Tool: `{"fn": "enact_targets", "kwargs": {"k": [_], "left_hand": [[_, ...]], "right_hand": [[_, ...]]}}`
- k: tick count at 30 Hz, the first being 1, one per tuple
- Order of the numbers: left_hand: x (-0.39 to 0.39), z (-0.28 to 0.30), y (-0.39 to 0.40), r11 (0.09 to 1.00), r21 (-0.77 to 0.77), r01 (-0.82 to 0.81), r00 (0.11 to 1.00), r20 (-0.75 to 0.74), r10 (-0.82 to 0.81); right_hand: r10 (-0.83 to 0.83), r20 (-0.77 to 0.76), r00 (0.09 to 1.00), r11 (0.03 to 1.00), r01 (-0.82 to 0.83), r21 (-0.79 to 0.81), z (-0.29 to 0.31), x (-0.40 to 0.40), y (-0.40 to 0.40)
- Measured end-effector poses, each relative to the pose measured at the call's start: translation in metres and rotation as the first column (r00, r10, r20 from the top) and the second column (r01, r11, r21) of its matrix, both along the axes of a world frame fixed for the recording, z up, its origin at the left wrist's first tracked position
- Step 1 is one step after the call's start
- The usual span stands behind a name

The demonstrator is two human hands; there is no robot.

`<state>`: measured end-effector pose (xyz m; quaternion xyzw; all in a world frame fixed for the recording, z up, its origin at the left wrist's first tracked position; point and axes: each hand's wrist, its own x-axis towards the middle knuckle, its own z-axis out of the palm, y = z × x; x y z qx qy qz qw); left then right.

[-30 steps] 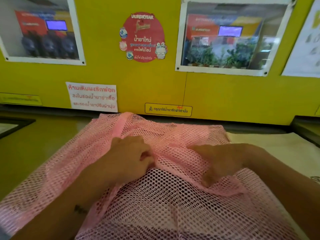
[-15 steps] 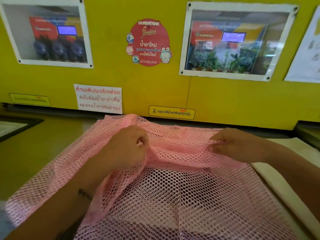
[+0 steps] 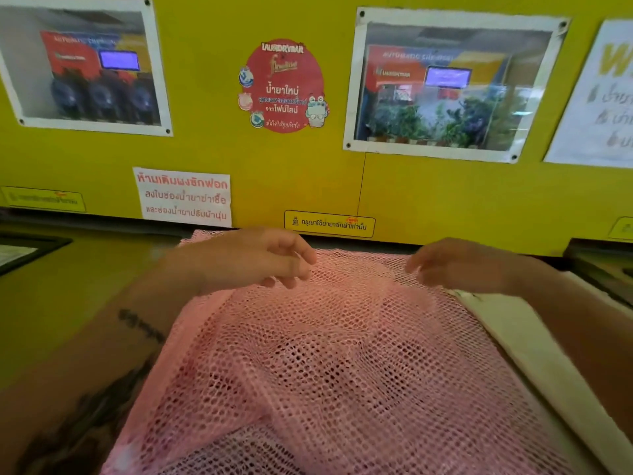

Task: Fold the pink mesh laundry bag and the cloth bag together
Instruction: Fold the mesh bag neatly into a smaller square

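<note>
The pink mesh laundry bag (image 3: 335, 365) lies spread over the counter and fills the lower middle of the view. A cream cloth bag (image 3: 534, 358) lies under it and shows along its right side. My left hand (image 3: 253, 260) hovers over the mesh's far left corner with its fingers loosely extended and holds nothing. My right hand (image 3: 459, 265) is at the far right corner, fingers relaxed and spread just above the mesh edge, gripping nothing. Both hands are blurred by motion.
A yellow wall panel (image 3: 308, 180) with posters and warning stickers rises right behind the bags. The olive counter (image 3: 85, 286) extends to the left. Dark-framed openings sit at the far left (image 3: 27, 250) and far right (image 3: 603, 265).
Both hands carried the gathered mesh fold away from me to the far edge, then let go. The mesh now lies flatter and the hands are open above its far corners.
</note>
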<state>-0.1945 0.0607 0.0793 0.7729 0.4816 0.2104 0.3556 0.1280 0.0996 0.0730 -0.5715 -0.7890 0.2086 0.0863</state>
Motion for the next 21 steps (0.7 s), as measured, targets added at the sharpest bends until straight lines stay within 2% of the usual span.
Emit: {"fn": "enact_targets", "kwargs": {"k": [2, 4, 6, 10, 13, 15, 16, 17, 19, 21], "left_hand": [[0.016, -0.004, 0.012, 1.000, 0.019, 0.003, 0.993, -0.119, -0.001], [0.033, -0.012, 0.024, 0.997, 0.075, 0.006, 0.973, -0.230, 0.011], [0.049, -0.021, 0.033, 0.990, 0.142, 0.006, 0.964, -0.265, 0.032], [0.070, -0.041, 0.050, 0.982, 0.188, 0.010, 0.977, -0.211, 0.030], [0.072, -0.066, 0.061, 0.974, 0.226, 0.008, 0.969, -0.244, 0.048], [0.070, -0.085, 0.065, 0.964, 0.264, -0.033, 0.969, -0.227, 0.095], [0.069, -0.093, 0.065, 0.951, 0.306, -0.054, 0.969, -0.213, 0.123], [0.068, -0.099, 0.066, 0.933, 0.354, -0.069, 0.970, -0.195, 0.145], [0.066, -0.105, 0.066, 0.903, 0.420, -0.085, 0.976, -0.148, 0.161], [0.065, -0.106, 0.066, 0.884, 0.459, -0.088, 0.979, -0.124, 0.162]], "right_hand": [[-0.027, 0.197, 0.980, 0.999, 0.020, 0.040, -0.022, -0.011, 0.017], [-0.045, 0.270, 0.962, 0.997, 0.025, 0.076, -0.037, -0.020, 0.029], [-0.040, 0.217, 0.975, 0.997, 0.025, 0.070, -0.040, -0.028, 0.031], [-0.007, 0.094, 0.996, 1.000, 0.006, 0.011, -0.030, -0.035, 0.022], [0.002, 0.082, 0.997, 0.996, -0.009, 0.085, -0.026, -0.030, 0.017], [-0.050, -0.038, 0.998, 0.980, 0.057, 0.193, -0.021, -0.026, 0.014], [-0.056, -0.143, 0.988, 0.979, 0.082, 0.186, -0.017, -0.024, 0.011], [-0.038, -0.254, 0.966, 0.992, 0.067, 0.106, -0.014, -0.020, 0.009], [0.029, -0.458, 0.889, 0.983, -0.108, -0.146, -0.010, -0.013, 0.004], [-0.045, -0.616, 0.786, 0.921, -0.206, -0.330, -0.007, -0.010, 0.004]]}}
